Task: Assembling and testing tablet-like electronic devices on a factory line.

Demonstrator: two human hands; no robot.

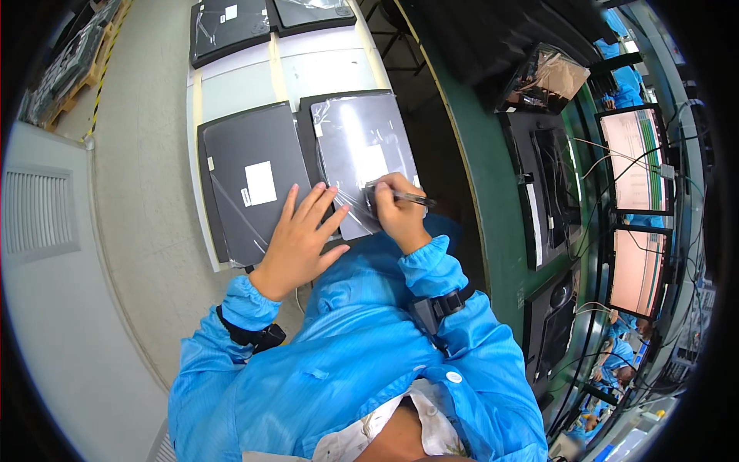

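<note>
Two flat dark panels wrapped in clear film lie side by side on a white table [327, 71]. On the left panel [223, 181] are a white label [260, 182] and a smaller sticker. Glare covers much of the right panel [350, 142], which also bears a pale label [374, 162]. My left hand [296, 245] is spread flat, its fingertips reaching the near inner edges of both panels. Over the right panel's near right part, my right hand [402, 215] grips a dark pen [416, 199]. A small dark shape shows by those fingertips; I cannot make out what it is.
More film-covered panels [231, 29] lie at the table's far end. To the right stands a green bench [477, 154] with dark equipment, cables and two lit monitors [635, 158]. A white vented cabinet [46, 208] stands at left. People in blue are beyond the bench.
</note>
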